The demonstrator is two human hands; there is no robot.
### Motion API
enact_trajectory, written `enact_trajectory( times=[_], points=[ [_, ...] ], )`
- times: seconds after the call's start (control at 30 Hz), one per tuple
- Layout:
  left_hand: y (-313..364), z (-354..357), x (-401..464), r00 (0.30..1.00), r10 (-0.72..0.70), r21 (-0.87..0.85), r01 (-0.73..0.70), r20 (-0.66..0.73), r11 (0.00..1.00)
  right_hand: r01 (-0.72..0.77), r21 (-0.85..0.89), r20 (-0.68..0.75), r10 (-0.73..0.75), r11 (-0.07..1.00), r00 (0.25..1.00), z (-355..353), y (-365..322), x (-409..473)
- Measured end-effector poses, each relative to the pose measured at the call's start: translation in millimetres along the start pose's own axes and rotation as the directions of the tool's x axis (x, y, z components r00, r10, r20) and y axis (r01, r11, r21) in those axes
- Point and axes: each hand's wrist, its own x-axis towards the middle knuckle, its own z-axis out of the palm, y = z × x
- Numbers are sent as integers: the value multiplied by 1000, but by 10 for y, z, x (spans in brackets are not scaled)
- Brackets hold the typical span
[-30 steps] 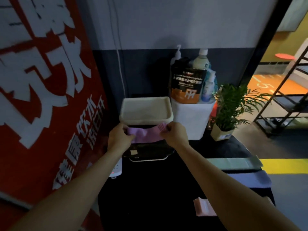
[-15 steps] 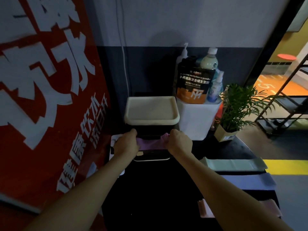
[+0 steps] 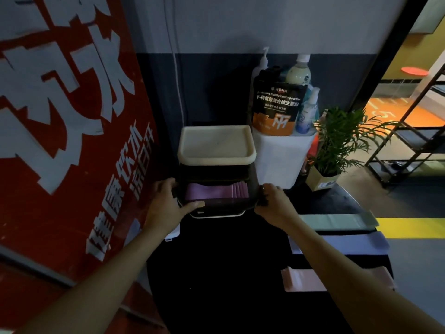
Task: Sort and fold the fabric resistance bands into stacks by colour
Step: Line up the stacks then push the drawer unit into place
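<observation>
1. At frame centre, the folded purple fabric resistance band (image 3: 212,191) lies inside the dark open-fronted shelf tray (image 3: 252,186), under a cream lid.
2. The left hand (image 3: 166,203) grips the tray's left edge, thumb along its front; the right hand (image 3: 273,203) grasps its right edge.
3. Slide it evenly, level (the fold looks loose); green (image 3: 337,220), lilac (image 3: 342,244) and pink (image 3: 310,280) bands wait lower right.
</observation>
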Motion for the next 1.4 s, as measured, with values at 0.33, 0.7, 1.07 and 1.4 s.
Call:
enact_trajectory(
  times=[0.33,0.7,1.07,1.4],
  points=[
    [-69,80,144,991,-118,-284,98,-55,954,-33,178,-76,47,983,996,87,20,234],
    [-105,158,537,983,-147,-419,88,-110,904,14,243,-189,33,970,982,70,-31,586],
    [-230,300,912,998,-53,-357,40,-26,933,4,274,-141,36,962,989,150,59,1031],
    [-362,424,1030,995,-60,-384,26,-77,923,45,335,-204,26,941,979,223,104,1096]
  ],
)
